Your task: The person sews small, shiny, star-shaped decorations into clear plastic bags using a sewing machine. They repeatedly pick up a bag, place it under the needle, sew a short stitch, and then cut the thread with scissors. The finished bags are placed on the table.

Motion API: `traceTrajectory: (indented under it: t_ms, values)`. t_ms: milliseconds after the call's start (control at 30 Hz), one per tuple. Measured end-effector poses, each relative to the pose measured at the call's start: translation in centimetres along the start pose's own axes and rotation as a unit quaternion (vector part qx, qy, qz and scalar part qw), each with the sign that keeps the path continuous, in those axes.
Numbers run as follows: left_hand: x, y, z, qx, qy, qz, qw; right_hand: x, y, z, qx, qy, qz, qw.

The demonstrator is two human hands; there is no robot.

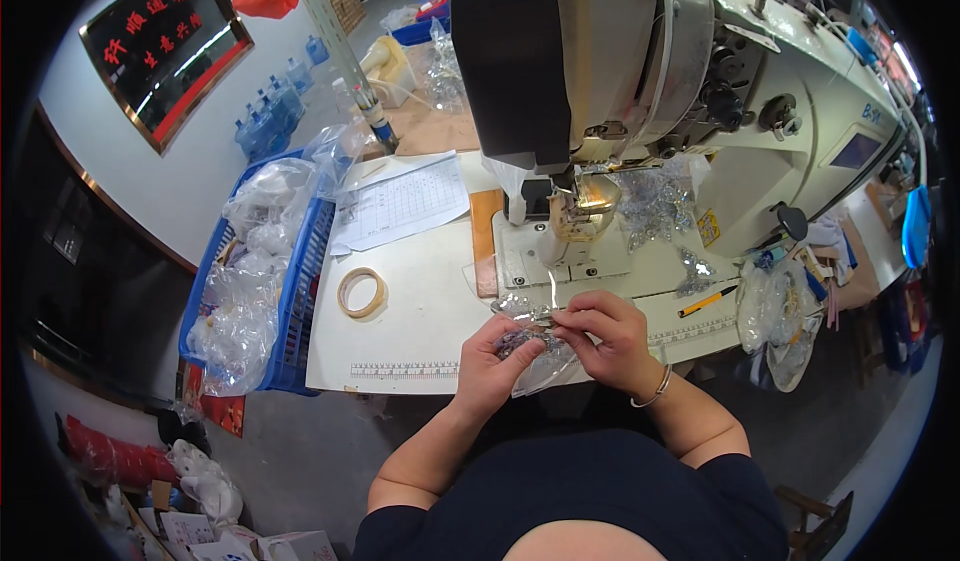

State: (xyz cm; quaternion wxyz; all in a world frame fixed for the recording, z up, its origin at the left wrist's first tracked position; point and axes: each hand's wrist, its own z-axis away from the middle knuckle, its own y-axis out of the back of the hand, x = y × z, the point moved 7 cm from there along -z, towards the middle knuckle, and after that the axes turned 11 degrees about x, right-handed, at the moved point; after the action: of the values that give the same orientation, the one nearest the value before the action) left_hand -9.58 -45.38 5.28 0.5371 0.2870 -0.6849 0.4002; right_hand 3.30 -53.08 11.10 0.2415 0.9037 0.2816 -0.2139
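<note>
- The left hand [490,366] and right hand [605,341] pinch a shiny, see-through, crinkly bundle [546,363] in front of the sewing machine [620,61].
- A round tape roll [343,298] lies left of the machine.
- Farther left of it, a slotted blue plastic basket [292,333] holds wrinkly clear bags [240,326].

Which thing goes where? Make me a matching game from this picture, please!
1. Round tan tape roll
2. Blue plastic basket
3. Slim yellow-and-black pen
4. Clear plastic bundle with silvery bits

A. On white tabletop, right of bare right hand
B. Held by both hands
C. On tabletop, left of bare left hand
D. Piled with crumpled clear plastic bags

Pairs: 1-C, 2-D, 3-A, 4-B
</note>
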Motion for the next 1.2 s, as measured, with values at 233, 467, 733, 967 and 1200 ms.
traceTrajectory:
  t_ms: [233,467,733,967,1200]
  values:
    - [-1.2,0.0,-0.2,-0.015,0.037,0.026,0.999,1.1,-0.3,0.9,0.002,-0.026,-0.007,1.000]
    - [-2.3,0.4,-0.4,-0.013,0.048,0.026,0.998,1.6,-0.6,1.1,-0.028,-0.052,-0.015,0.998]
    - [-1.8,0.1,-0.2,-0.008,0.033,-0.003,0.999,1.7,-0.8,0.7,-0.059,-0.073,-0.011,0.996]
    - [-2.4,0.7,-0.6,0.000,0.044,0.014,0.999,1.6,0.0,0.6,-0.038,-0.042,0.008,0.998]
    - [-2.2,0.0,-0.3,-0.022,0.055,0.014,0.998,1.2,-0.3,0.7,-0.044,-0.013,0.015,0.999]
